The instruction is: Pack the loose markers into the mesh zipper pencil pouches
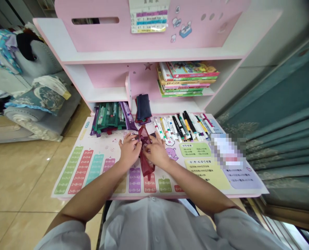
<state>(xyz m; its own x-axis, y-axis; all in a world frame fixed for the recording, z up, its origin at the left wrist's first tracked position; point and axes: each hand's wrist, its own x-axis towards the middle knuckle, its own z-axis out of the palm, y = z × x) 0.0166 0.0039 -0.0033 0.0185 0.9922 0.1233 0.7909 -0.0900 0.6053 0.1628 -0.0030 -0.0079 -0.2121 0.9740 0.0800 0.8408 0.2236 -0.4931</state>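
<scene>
We have the red mesh pouch (pixel 147 168) near the middle of the desktop (pixel 102 144), its length running toward us. Our left hand (pixel 129 149) seems to pinch its left edge and our right hand (pixel 158 152) its right edge; how tightly, we cannot tell. We do best to draw both edges gently and evenly apart, so the thin mesh neither twists nor snags. Beyond it sits a stack of pouches (pixel 144 107); to the left lie filled pouches (pixel 110 116), to the right a row of loose markers (pixel 183 126). On the desktop we read sums such as 2×2=4, 6×9=54 and 7×9=63. The chart (pixel 149 17) above and the spines of the stacked books (pixel 187 83) are too blurred to read, and no marker shows a legible brand.
</scene>
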